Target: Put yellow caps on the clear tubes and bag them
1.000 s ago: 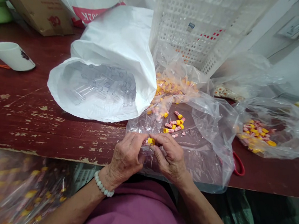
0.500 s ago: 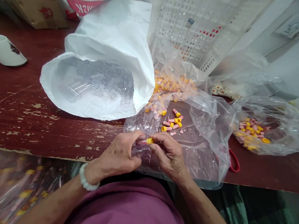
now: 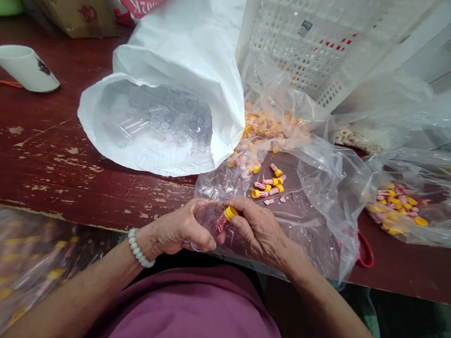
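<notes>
My left hand [image 3: 185, 230], with a pale bead bracelet at the wrist, is closed around clear plastic tubes [image 3: 206, 214]. How many tubes it holds is hard to make out. Between the thumb and fingers of my right hand [image 3: 260, 230] is a yellow cap [image 3: 230, 212] with a red-and-white patterned stem. That stem lies against the tubes, and I cannot tell how far inside one it sits. Just beyond my right hand, several similar capped pieces [image 3: 267, 187] lie on clear plastic sheeting [image 3: 295, 231].
A white sack [image 3: 145, 163] full of clear tubes opens toward me. Behind the sheeting, yellow caps [image 3: 269, 125] are heaped near a white crate [image 3: 288, 35]. At right is a clear bag [image 3: 449, 216] with more caps; at left, a white cup [image 3: 22, 69]. Filled tubes [image 3: 27, 262] lie lower left.
The cap has gone from lying level to tilting up to the right. My left hand has turned, showing more of the clear tubes. The whole view has shifted slightly left.
</notes>
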A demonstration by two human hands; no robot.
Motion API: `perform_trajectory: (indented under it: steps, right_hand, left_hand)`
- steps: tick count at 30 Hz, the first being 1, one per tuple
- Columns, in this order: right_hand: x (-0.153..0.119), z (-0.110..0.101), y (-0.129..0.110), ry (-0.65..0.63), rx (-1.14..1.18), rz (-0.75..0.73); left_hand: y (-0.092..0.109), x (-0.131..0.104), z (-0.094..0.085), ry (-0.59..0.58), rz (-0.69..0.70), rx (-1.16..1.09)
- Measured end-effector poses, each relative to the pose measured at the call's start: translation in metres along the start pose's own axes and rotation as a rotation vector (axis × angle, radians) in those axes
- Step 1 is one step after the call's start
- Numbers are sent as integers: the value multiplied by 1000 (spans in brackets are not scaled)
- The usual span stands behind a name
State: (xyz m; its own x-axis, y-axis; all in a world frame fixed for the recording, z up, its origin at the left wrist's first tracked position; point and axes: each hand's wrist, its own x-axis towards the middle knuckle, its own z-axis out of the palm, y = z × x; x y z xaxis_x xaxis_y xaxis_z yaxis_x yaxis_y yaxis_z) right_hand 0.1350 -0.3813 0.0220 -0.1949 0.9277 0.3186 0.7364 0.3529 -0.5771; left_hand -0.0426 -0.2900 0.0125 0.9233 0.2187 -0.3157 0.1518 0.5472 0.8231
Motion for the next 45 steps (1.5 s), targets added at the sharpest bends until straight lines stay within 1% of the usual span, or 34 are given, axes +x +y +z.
perform_trajectory:
  steps: [3,5,8,10,11,16,19,22,24,27,29,31,33,35,36,38,39,41,43,45]
  right_hand:
    - [0,4,-1,-8,-4,56]
    - [0,7,-2,7,23,61]
    - [2,9,-4,60,95,53]
    - [2,10,-3,78,155,77]
    - [2,12,-3,84,190,103]
    - [0,19,5,125,403,253]
    - [-1,20,11,141,470,259]
    - [-2,16,14,165,417,211]
    - [-1,14,14,160,368,188]
    - [-2,14,12,160,360,205]
    - [-3,18,11,209,352,218]
    - [-5,24,10,274,308,220]
    - [-7,29,9,314,256,206]
    - [-8,32,9,323,248,208]
    - [-9,32,10,335,271,233]
    - [-8,31,12,380,361,332]
    - [-7,30,14,399,435,396]
    - [-4,29,18,404,655,514]
    - [-1,29,21,403,918,595]
    - [1,27,23,457,1117,642]
  left_hand:
    - [0,1,0,-36,-32,-14]
    - [0,1,-1,-78,-56,-47]
    - [2,1,-1,-148,-81,-143]
    - [4,2,0,-185,-98,-188]
    - [5,2,1,-184,-102,-187]
    - [7,6,7,-43,-67,-52]
    - [10,8,9,5,-34,-27]
    - [16,8,10,92,-13,51]
    - [19,8,12,146,11,124]
    - [19,9,13,227,58,246]
    - [16,11,14,270,83,294]
    - [12,12,12,285,93,275]
    - [8,13,9,273,77,214]
    - [6,12,6,227,33,142]
    - [6,11,4,189,2,116]
    - [9,10,2,134,-39,102]
    - [10,11,2,133,-44,107]
    - [12,13,2,178,-21,108]
    - [12,17,1,224,-3,89]
    - [11,21,-1,245,-11,91]
